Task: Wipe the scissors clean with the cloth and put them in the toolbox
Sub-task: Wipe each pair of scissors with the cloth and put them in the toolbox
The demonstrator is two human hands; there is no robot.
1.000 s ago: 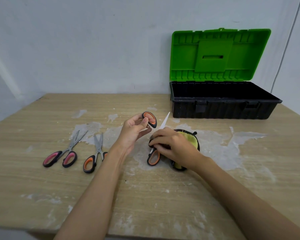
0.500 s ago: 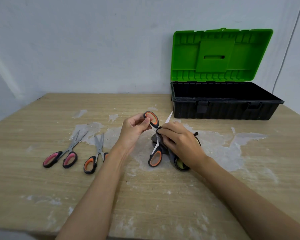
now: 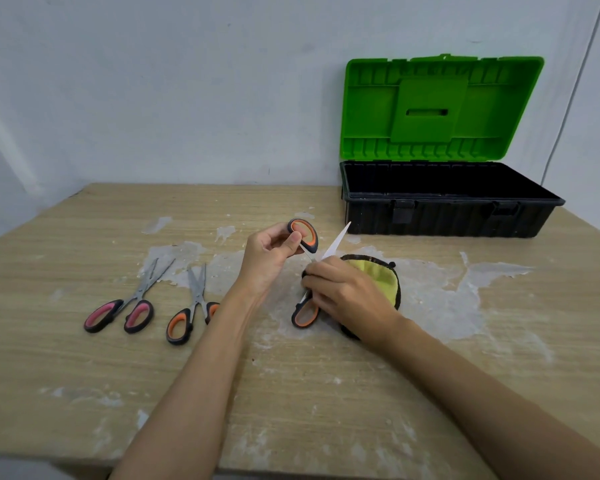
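My left hand [image 3: 269, 258] pinches one orange-and-black handle loop of a spread pair of scissors [image 3: 307, 240]. Its other loop rests on the table near my right wrist, and one bare blade points up toward the toolbox. My right hand [image 3: 343, 294] presses a yellow cloth with a black edge [image 3: 378, 275] around the second blade, hiding it. The toolbox [image 3: 447, 216] is black with its green lid raised, standing at the back right. Two more pairs lie at the left: one with pink handles [image 3: 125, 306] and one with orange handles [image 3: 189, 311].
The wooden table [image 3: 84, 375] is scuffed with white patches. A pale wall runs right behind it, and the lid leans near it. The table's front edge lies just under my forearms. A thin cable runs down the wall at the far right.
My right hand with the cloth has slid along the blade toward the pivot and back. The yellow side of the cloth shows again. My left hand has kept its hold on the handle.
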